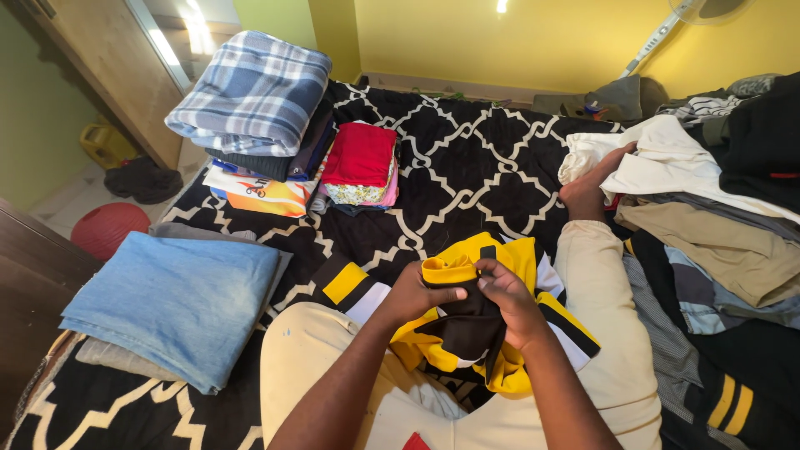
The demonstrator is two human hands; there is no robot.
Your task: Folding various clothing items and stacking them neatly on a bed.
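The person sits on a bed with a black and white blanket point(467, 167). Both hands are closed on a yellow and black shirt point(467, 321) that lies in the lap. The left hand point(414, 293) pinches the yellow collar part with thumb and fingers. The right hand point(510, 302) grips a black part of the same shirt, with the fingers curled tight.

Some clothes are already folded. There is a folded blue jeans stack point(179, 302) on the left, a plaid pile point(254, 96) further up, and a small red stack point(360, 158) beside it. A messy heap of unfolded clothes point(708, 200) waits on the right (quite a lot), so I think the folding is about half done.

The shirt is bunched up, so its shape is hard to tell. It seems to run longways from the left knee to the right knee, with the collar turned up toward the hands.
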